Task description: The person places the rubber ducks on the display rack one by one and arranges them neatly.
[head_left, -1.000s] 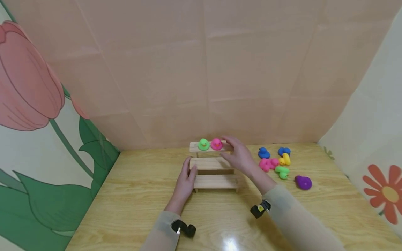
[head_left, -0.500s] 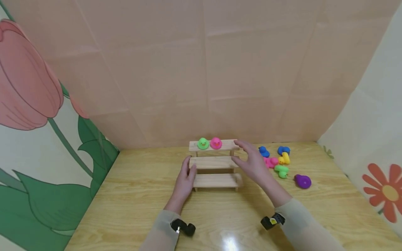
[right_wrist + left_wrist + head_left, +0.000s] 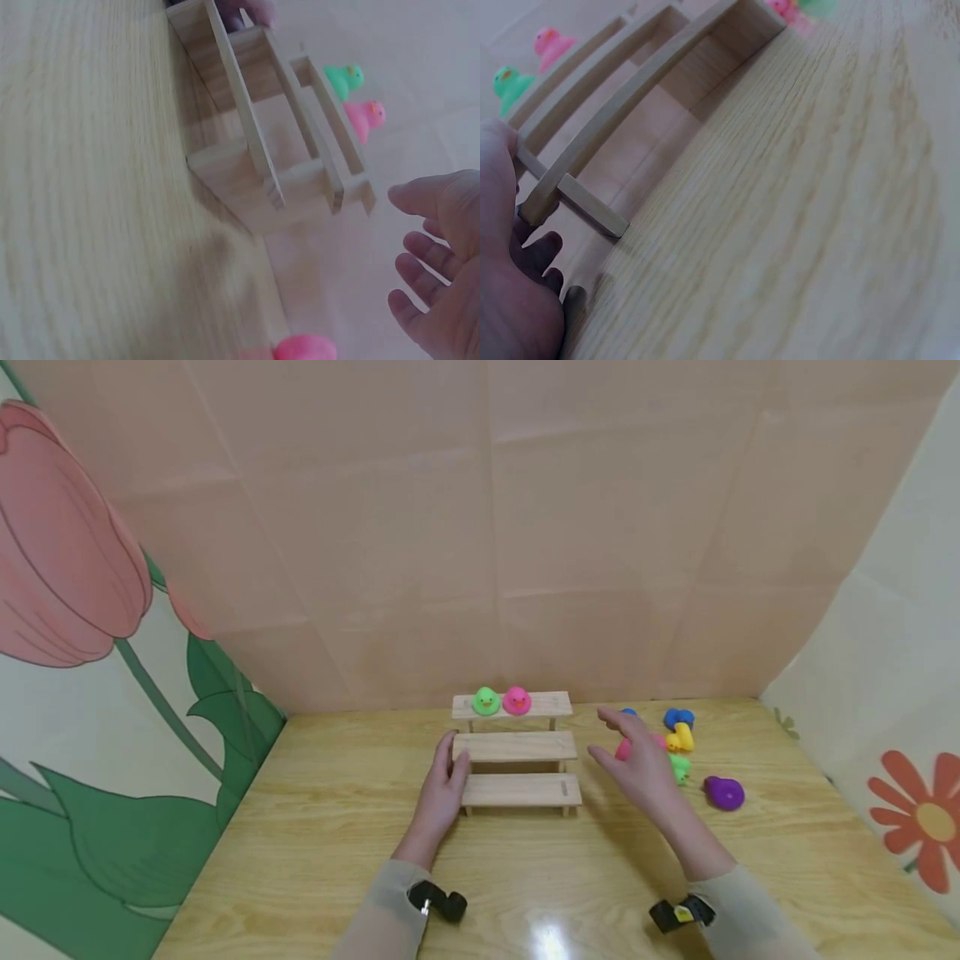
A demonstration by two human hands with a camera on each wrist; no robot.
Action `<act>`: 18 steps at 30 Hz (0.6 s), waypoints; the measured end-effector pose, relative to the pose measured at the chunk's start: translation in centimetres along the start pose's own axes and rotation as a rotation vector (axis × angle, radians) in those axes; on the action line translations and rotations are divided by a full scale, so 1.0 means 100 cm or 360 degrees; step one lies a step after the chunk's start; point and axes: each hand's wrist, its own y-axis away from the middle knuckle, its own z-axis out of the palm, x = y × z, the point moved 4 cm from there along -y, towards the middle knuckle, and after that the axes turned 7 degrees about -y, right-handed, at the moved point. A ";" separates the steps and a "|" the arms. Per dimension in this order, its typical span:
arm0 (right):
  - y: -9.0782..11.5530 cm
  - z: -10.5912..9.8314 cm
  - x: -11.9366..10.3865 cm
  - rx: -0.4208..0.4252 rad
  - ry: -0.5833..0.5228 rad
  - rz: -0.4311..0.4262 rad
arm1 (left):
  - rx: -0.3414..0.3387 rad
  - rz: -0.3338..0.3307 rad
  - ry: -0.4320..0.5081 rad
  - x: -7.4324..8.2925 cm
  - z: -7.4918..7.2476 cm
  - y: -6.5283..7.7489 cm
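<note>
A three-step wooden display stand stands on the wooden table. On its top step sit a green rubber duck and a pink rubber duck, side by side and facing me. My left hand grips the stand's left end, thumb near the middle step; the left wrist view shows its fingers curled under the boards. Off the stand's right side, my right hand hovers with spread fingers and nothing between them. It partly covers the loose ducks behind it, including a pink one low in the right wrist view.
Right of the stand lie more rubber ducks: a blue one, a yellow one, a green one and a purple one nearer me. A pinkish backdrop rises behind the table.
My right hand has withdrawn from beside the pink duck on the top step and moved right, toward the loose ducks. My left hand has stayed on the stand.
</note>
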 end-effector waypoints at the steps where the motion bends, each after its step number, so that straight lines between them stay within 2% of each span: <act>1: 0.001 -0.003 0.003 0.0011 0.0001 0.0010 | -0.0001 -0.0004 -0.0006 0.000 0.000 0.000; 10: 0.007 -0.023 0.022 0.0038 0.0047 0.0085 | 0.0009 0.0005 -0.0001 0.000 0.000 0.000; 18: 0.006 -0.030 0.043 -0.0014 0.0092 0.0202 | -0.0006 -0.0004 0.0009 -0.001 0.000 -0.001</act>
